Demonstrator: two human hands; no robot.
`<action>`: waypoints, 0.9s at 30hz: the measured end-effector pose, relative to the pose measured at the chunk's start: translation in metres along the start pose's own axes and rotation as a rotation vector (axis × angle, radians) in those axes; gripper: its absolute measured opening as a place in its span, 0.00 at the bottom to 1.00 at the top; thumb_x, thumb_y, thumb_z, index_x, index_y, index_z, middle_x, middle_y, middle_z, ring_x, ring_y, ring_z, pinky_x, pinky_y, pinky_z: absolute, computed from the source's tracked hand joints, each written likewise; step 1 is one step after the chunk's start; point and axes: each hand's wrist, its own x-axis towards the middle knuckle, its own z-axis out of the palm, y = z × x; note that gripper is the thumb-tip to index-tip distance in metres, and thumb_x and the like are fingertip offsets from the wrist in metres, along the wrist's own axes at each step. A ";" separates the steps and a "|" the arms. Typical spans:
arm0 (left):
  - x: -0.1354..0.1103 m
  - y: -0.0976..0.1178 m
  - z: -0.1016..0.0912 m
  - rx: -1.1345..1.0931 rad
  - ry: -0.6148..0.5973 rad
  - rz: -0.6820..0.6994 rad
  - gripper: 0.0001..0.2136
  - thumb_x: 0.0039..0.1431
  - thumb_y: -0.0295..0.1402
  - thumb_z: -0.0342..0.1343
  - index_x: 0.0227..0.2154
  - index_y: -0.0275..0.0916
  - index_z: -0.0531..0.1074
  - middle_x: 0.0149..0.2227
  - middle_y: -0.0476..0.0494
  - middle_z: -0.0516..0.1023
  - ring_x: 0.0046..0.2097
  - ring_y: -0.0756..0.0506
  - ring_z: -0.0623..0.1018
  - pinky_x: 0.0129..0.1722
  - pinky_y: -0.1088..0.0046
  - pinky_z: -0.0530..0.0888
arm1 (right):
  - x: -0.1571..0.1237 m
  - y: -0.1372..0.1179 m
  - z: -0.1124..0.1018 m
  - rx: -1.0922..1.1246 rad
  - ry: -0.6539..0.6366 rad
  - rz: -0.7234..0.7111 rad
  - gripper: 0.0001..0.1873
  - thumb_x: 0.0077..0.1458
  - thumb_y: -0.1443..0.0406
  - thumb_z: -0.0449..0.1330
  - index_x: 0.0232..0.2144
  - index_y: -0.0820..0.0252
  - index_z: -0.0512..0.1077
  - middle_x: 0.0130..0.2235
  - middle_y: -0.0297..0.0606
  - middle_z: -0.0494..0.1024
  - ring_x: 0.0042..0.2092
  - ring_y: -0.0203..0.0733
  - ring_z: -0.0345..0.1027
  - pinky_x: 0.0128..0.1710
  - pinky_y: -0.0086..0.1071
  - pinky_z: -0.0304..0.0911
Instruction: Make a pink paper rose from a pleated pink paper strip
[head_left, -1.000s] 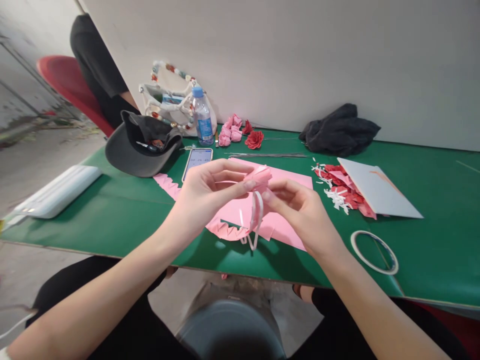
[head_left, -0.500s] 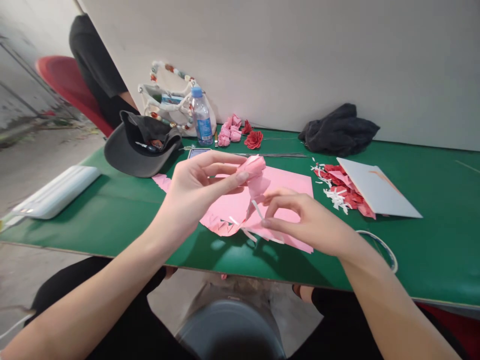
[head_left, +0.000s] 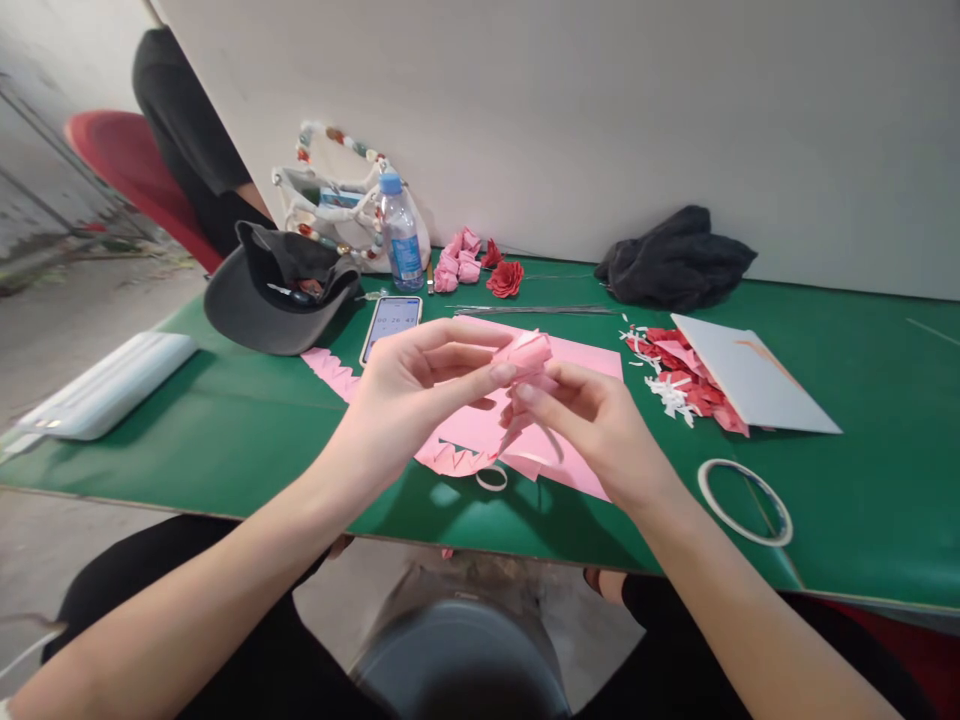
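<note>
My left hand [head_left: 405,385] holds a rolled pink paper flower [head_left: 531,348] between thumb and fingers, above the table. Close beside it, my right hand [head_left: 607,425] pinches the paper at the flower's lower end; its fingertips partly hide the grip. From there a pink paper strip [head_left: 454,460] with a zigzag edge trails down and leftward. A thin pale strip curls below the right fingers. Beneath the hands lies a pink paper sheet [head_left: 592,360]. A small white paper loop [head_left: 491,488] shows at the sheet's near edge.
On the green table [head_left: 262,430] are a phone [head_left: 390,318], a cap [head_left: 262,300], a bottle [head_left: 405,250], a beaded bag [head_left: 315,215], finished paper flowers [head_left: 505,279], wires [head_left: 532,310], a tape roll [head_left: 703,490], paper scraps [head_left: 690,380], a white board [head_left: 757,375] and black cloth [head_left: 679,260]. Another person's sleeve [head_left: 184,110] shows left.
My right hand has moved up and in to the flower's lower end. The flower has shifted slightly right with my left hand. The phone and tape roll are more visible.
</note>
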 end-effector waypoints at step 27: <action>0.002 -0.015 -0.001 0.038 0.033 0.056 0.06 0.49 0.26 0.70 0.31 0.42 0.83 0.32 0.50 0.85 0.33 0.51 0.81 0.33 0.81 0.79 | 0.001 0.014 0.003 0.133 0.019 0.041 0.07 0.49 0.61 0.71 0.30 0.58 0.82 0.28 0.34 0.83 0.27 0.36 0.76 0.33 0.30 0.74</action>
